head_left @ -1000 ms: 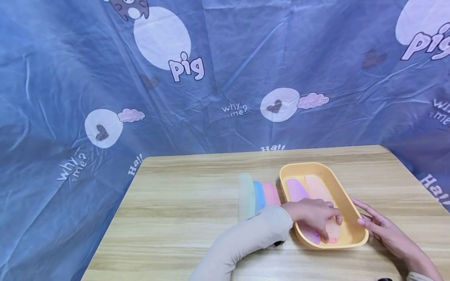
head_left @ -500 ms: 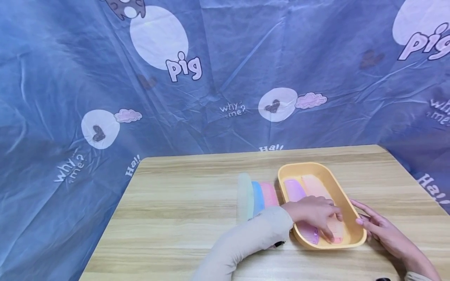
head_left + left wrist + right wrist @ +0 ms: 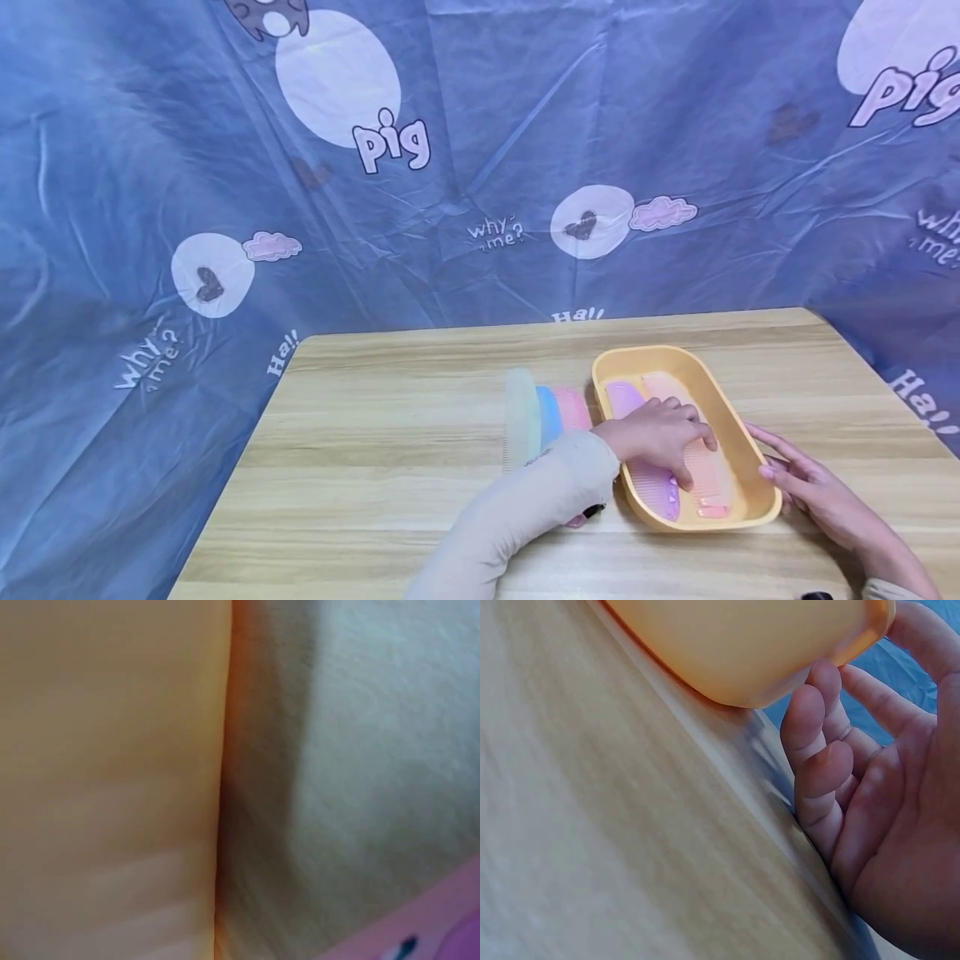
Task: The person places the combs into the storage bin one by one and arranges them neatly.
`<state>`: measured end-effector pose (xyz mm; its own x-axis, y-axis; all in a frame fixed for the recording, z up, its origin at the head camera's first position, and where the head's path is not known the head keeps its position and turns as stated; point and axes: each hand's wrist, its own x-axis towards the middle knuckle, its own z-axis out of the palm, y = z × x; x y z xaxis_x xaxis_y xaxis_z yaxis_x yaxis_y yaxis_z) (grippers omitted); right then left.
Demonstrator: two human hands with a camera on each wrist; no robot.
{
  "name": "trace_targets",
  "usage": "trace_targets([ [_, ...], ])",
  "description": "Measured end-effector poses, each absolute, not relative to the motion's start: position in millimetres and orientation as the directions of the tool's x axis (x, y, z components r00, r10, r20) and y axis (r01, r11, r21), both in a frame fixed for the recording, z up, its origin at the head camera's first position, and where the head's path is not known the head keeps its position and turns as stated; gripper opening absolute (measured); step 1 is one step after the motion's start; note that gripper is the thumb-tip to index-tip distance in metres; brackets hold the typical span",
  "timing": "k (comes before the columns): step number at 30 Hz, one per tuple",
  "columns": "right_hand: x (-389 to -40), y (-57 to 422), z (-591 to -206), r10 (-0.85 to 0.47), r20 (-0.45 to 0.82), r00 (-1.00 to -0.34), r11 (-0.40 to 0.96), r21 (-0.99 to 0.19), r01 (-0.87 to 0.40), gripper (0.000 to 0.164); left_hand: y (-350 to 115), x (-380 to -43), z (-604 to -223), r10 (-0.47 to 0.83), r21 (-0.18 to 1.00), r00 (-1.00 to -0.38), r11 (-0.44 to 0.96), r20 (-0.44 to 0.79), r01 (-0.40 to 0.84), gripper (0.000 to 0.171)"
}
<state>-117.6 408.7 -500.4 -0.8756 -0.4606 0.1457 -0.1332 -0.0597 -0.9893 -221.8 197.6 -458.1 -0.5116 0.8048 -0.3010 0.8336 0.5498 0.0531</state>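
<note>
Combs (image 3: 654, 492), pale pink beside purple, in a yellow tray (image 3: 718, 393), lower right of the frame.
Left hand (image 3: 660, 435), fingers bent and spread over the pale pink comb (image 3: 707, 483); grip indeterminable. Right hand (image 3: 817, 490), relaxed fingers against the tray's right wall. Other combs (image 3: 549, 412), at left: green, blue, pink. Backdrop (image 3: 480, 92), lettered "pig" (upper left), "why me?", "Ha!!".
</note>
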Motion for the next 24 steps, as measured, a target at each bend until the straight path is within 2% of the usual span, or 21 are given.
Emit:
trace_targets([
  [9,-118.5,408.5,-499.5,-0.461,0.117,-0.880,-0.042,-0.993,-0.111,0.067,195.5,-221.8,-452.3,0.813,0.050,-0.510,0.543,-0.282,0.838,0.061],
  [13,-117.3,408.3,-501.1,-0.462,0.111,-0.880,-0.045,-0.994,-0.101,0.067,193.3,-223.0,-450.1,0.812,0.106,-0.512,0.556,-0.279,0.824,0.059],
  [20,-118.1,409.0,-502.3,-0.503,0.120,-0.856,-0.131,-0.989,-0.062,0.067,186.4,-230.5,-439.3,0.842,0.233,-0.493,0.536,-0.219,0.811,0.054],
  [24,-117.4,409.2,-501.8,-0.486,0.107,-0.868,-0.097,-0.993,-0.067,0.067,178.4,-237.3,-428.7,0.852,0.308,-0.493,0.524,-0.178,0.794,0.052],
])
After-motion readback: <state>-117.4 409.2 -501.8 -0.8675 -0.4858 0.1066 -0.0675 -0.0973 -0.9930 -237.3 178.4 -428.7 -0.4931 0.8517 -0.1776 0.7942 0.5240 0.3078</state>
